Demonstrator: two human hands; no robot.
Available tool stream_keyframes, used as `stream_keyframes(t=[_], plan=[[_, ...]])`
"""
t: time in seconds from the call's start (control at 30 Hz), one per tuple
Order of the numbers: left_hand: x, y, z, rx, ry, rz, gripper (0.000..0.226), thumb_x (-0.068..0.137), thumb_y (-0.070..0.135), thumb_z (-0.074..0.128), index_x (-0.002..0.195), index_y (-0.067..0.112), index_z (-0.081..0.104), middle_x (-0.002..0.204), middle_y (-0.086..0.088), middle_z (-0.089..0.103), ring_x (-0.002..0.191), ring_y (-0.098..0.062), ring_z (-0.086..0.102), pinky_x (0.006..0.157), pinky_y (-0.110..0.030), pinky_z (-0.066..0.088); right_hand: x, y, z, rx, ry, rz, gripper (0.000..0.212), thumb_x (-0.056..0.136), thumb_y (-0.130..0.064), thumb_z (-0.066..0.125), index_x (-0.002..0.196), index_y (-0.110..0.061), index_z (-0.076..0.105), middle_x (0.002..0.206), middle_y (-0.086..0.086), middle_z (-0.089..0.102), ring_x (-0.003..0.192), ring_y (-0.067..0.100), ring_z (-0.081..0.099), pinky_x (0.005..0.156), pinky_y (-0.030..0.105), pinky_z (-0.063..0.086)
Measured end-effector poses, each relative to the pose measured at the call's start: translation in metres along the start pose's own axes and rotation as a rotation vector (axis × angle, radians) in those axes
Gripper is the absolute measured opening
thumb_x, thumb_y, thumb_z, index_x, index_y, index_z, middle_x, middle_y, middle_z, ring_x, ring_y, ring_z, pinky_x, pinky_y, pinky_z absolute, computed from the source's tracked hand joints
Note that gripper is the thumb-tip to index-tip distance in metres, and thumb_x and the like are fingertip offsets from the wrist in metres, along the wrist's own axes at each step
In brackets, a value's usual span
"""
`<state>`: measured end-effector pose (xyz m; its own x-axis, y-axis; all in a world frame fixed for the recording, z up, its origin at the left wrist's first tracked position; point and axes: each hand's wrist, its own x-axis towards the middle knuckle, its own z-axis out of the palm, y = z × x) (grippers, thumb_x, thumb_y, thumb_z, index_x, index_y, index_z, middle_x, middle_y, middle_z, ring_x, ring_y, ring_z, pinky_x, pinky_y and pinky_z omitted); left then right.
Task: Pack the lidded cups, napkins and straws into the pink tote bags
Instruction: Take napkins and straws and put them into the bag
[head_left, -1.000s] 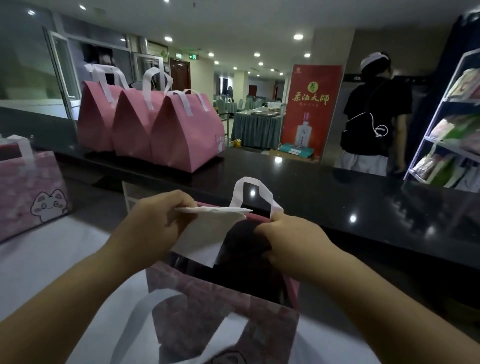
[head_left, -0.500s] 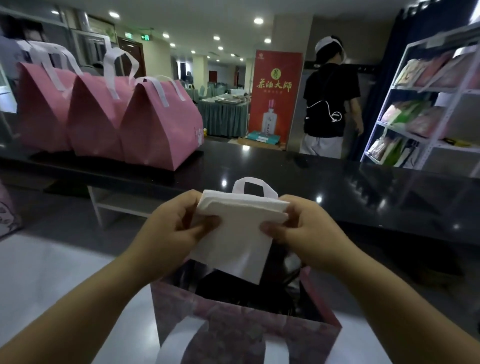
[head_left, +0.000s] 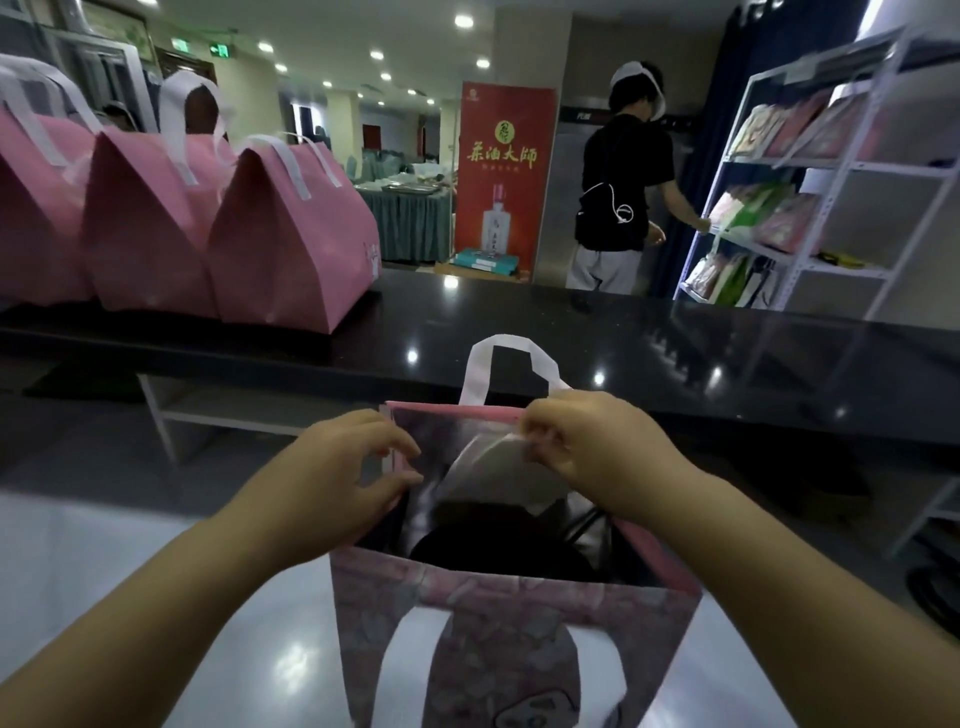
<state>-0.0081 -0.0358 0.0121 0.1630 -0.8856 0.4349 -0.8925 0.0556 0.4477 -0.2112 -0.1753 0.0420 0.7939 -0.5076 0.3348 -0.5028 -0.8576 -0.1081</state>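
An open pink tote bag (head_left: 509, 623) with white handles stands on the white table right in front of me. A white napkin (head_left: 480, 462) hangs inside it against the foil-lined far wall, above something dark that I cannot make out. My left hand (head_left: 353, 467) pinches the bag's left rim. My right hand (head_left: 592, 447) is at the far rim, its fingertips closed on the napkin's top corner. Three closed pink tote bags (head_left: 291, 234) stand in a row on the black counter (head_left: 675, 353) at the back left. No cups or straws are clearly visible.
The black counter runs across just behind the bag. Beyond it a person in a black shirt (head_left: 623, 192) reaches into a white shelf rack (head_left: 810, 208) of packets at the right. A red banner (head_left: 501, 176) stands at the back.
The napkin was held by both hands above the bag and has gone down inside it. My left hand has let go of it and taken the bag's rim.
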Motion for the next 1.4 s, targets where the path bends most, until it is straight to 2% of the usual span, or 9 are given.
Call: stream_keyframes(t=[0.27, 0.4, 0.5, 0.6, 0.77, 1.03, 1.17, 1.3, 1.4], plan=[[-0.012, 0.003, -0.011, -0.102, 0.025, 0.043, 0.04, 0.067, 0.053, 0.058, 0.101, 0.03, 0.06, 0.094, 0.017, 0.06, 0.085, 0.0, 0.059, 0.065, -0.013, 0.047, -0.042, -0.002, -0.01, 0.235, 0.166, 0.124, 0.022, 0.08, -0.04, 0.068, 0.097, -0.026, 0.067, 0.086, -0.013, 0.064, 0.079, 0.003, 0.059, 0.074, 0.032, 0.053], [-0.027, 0.005, -0.006, -0.15, -0.024, -0.017, 0.065, 0.057, 0.07, 0.052, 0.112, 0.036, 0.049, 0.102, 0.021, 0.05, 0.092, 0.0, 0.053, 0.066, -0.013, 0.042, -0.076, -0.002, -0.008, 0.242, 0.203, 0.256, 0.051, 0.069, -0.064, 0.055, 0.105, -0.029, 0.061, 0.089, -0.019, 0.058, 0.082, 0.0, 0.056, 0.071, 0.022, 0.051], [-0.035, 0.003, 0.0, -0.155, -0.144, -0.084, 0.089, 0.049, 0.078, 0.055, 0.127, 0.037, 0.039, 0.114, 0.02, 0.041, 0.1, -0.001, 0.047, 0.073, -0.017, 0.04, -0.097, -0.002, -0.006, 0.266, 0.101, 0.376, 0.078, 0.056, -0.08, 0.046, 0.118, -0.032, 0.053, 0.1, -0.022, 0.049, 0.094, 0.002, 0.052, 0.08, 0.023, 0.049], [-0.038, 0.005, 0.001, -0.143, -0.269, -0.124, 0.101, 0.041, 0.08, 0.056, 0.13, 0.04, 0.033, 0.113, 0.024, 0.034, 0.101, 0.001, 0.042, 0.068, -0.011, 0.035, -0.108, -0.001, -0.007, 0.361, -0.131, 0.457, 0.071, 0.051, -0.085, 0.053, 0.111, -0.049, 0.042, 0.102, -0.031, 0.043, 0.096, 0.0, 0.05, 0.078, 0.02, 0.045], [-0.033, 0.01, -0.003, -0.158, -0.375, -0.109, 0.055, 0.056, 0.058, 0.073, 0.099, 0.056, 0.039, 0.092, 0.037, 0.038, 0.082, 0.014, 0.042, 0.06, -0.007, 0.034, -0.105, 0.0, -0.007, 0.488, -0.291, 0.462, 0.043, 0.066, -0.053, 0.075, 0.1, -0.05, 0.048, 0.102, -0.027, 0.054, 0.093, 0.001, 0.056, 0.07, 0.016, 0.049], [-0.024, 0.011, 0.012, -0.205, -0.305, -0.13, 0.027, 0.079, 0.026, 0.069, 0.1, 0.038, 0.057, 0.1, 0.017, 0.059, 0.086, -0.003, 0.057, 0.061, -0.015, 0.048, -0.087, -0.009, 0.004, 0.315, -0.168, 0.43, 0.03, 0.081, -0.012, 0.063, 0.098, -0.036, 0.064, 0.096, -0.016, 0.061, 0.083, 0.008, 0.061, 0.07, 0.027, 0.058], [-0.026, 0.014, 0.021, -0.012, -0.182, -0.04, 0.033, 0.083, 0.027, 0.064, 0.116, 0.032, 0.058, 0.11, 0.012, 0.053, 0.09, 0.0, 0.044, 0.073, -0.015, 0.041, -0.087, -0.015, 0.012, 0.066, -0.102, 0.364, 0.037, 0.085, -0.016, 0.06, 0.118, -0.032, 0.059, 0.108, -0.009, 0.044, 0.099, 0.011, 0.043, 0.083, 0.029, 0.05], [-0.029, 0.013, 0.023, 0.318, -0.047, 0.02, 0.033, 0.076, 0.052, 0.062, 0.108, 0.047, 0.055, 0.107, 0.009, 0.018, 0.104, -0.015, 0.012, 0.096, -0.038, 0.026, -0.089, -0.019, 0.009, -0.288, -0.04, 0.294, 0.04, 0.082, -0.03, 0.064, 0.118, -0.042, 0.051, 0.097, -0.006, 0.011, 0.09, 0.015, 0.008, 0.092, 0.035, 0.023], [-0.026, 0.009, 0.02, 0.406, -0.075, 0.067, 0.035, 0.072, 0.056, 0.062, 0.106, 0.055, 0.052, 0.129, 0.008, 0.007, 0.123, -0.026, -0.004, 0.101, -0.045, 0.012, -0.088, -0.016, 0.004, -0.297, -0.097, 0.273, 0.042, 0.08, -0.032, 0.063, 0.116, -0.047, 0.048, 0.129, -0.006, 0.007, 0.119, 0.027, 0.002, 0.098, 0.044, 0.009]])
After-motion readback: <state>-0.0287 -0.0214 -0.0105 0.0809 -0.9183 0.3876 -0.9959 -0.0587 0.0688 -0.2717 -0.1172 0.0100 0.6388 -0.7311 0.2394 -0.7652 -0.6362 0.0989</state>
